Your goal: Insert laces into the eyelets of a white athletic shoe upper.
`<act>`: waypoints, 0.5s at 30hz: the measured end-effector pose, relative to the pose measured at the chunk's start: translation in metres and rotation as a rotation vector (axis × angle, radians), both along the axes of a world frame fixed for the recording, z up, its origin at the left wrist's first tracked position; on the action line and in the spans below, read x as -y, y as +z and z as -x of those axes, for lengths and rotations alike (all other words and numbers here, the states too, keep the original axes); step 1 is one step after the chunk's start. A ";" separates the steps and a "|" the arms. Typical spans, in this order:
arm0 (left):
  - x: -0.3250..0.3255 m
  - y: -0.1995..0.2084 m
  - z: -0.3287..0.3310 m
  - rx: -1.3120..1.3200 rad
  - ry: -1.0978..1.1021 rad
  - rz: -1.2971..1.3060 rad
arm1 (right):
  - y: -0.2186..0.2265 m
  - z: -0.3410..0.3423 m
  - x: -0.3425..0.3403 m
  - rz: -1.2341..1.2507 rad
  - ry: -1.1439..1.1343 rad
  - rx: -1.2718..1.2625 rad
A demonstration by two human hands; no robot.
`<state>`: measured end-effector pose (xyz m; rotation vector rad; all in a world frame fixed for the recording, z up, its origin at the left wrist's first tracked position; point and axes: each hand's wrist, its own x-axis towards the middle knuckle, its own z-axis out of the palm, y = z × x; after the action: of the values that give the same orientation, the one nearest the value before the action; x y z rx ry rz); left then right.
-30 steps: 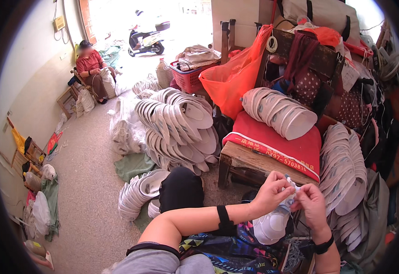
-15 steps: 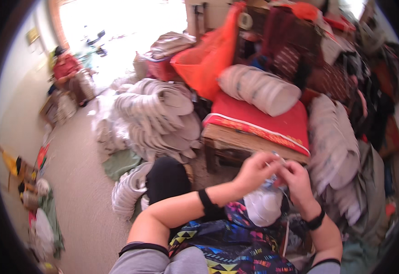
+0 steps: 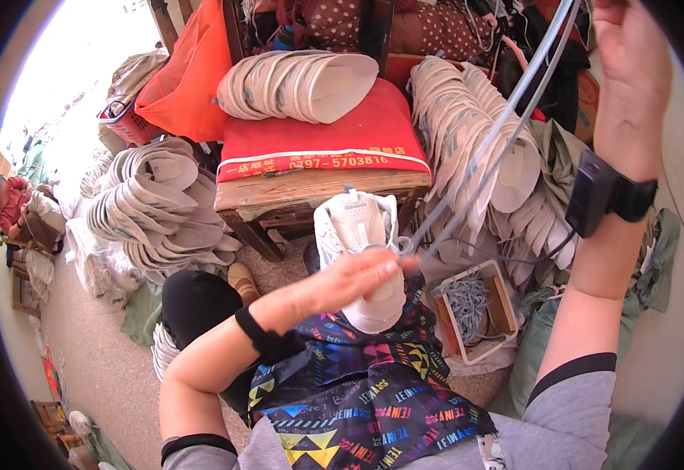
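Note:
A white sneaker [image 3: 377, 309] sits upright on my lap, on a dark apron [image 3: 334, 376] with bright printed patterns. My left hand [image 3: 357, 282] lies across the shoe's front opening, its fingers pressed together at the base of a pale grey-blue shoelace [image 3: 489, 149]. Two strands of that lace stretch up and right from the shoe, passing out at the top edge. Raised high at the upper right, my right hand [image 3: 628, 47] has its fingers curled where the strands lead; its fingertips are partly cut off by the picture's edge.
Before me stands a wooden stool [image 3: 318, 192] with a red cover [image 3: 310, 145] and a row of nested shoe uppers [image 3: 299, 86]. More uppers pile up left [image 3: 150, 204] and right [image 3: 475, 133]. A white basket [image 3: 467, 356] holds laces. A person [image 3: 17, 207] sits far left.
My right hand has risen from the shoe to the upper right, drawing the lace strands long. My left hand has come down onto the shoe. The view has turned to the right.

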<state>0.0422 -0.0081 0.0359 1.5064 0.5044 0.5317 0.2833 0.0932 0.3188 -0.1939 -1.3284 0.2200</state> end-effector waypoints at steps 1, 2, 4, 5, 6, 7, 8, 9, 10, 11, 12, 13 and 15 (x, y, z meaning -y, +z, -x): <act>0.009 -0.004 -0.008 0.069 -0.060 -0.033 | -0.004 -0.013 -0.006 0.068 0.005 -0.083; 0.021 0.009 -0.009 -0.073 -0.091 -0.199 | -0.017 -0.018 -0.016 0.228 0.048 -0.011; 0.030 0.041 -0.006 -0.108 -0.201 -0.229 | -0.045 -0.006 -0.018 0.515 0.018 0.133; 0.030 0.049 -0.004 -0.086 -0.185 -0.348 | -0.063 0.011 -0.011 0.647 -0.057 0.202; 0.028 0.054 -0.002 -0.059 -0.019 -0.266 | -0.083 -0.003 -0.016 0.560 -0.289 0.436; 0.022 0.060 0.000 -0.036 0.154 -0.181 | -0.106 -0.018 -0.024 0.465 -0.510 0.667; 0.010 0.072 0.007 -0.021 0.266 -0.145 | -0.129 -0.013 -0.020 0.398 -0.510 0.747; -0.002 0.069 0.014 0.009 0.402 -0.115 | -0.155 -0.004 -0.005 0.330 -0.509 0.825; -0.013 0.064 0.019 0.053 0.451 -0.043 | -0.178 -0.002 0.010 0.390 -0.380 0.993; -0.020 0.057 0.021 0.095 0.501 0.030 | -0.202 0.000 0.023 0.450 -0.243 1.155; -0.022 0.052 0.020 0.091 0.501 0.028 | -0.226 0.002 0.032 0.407 -0.037 1.289; -0.022 0.047 0.020 0.122 0.544 0.068 | -0.246 0.011 0.049 0.428 -0.017 1.344; -0.022 0.042 0.016 0.152 0.572 0.115 | -0.274 0.024 0.072 0.397 -0.067 1.297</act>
<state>0.0260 0.0141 0.0777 1.1907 0.8376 1.0338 0.2591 0.0208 0.0446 -0.8069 -2.5479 0.3150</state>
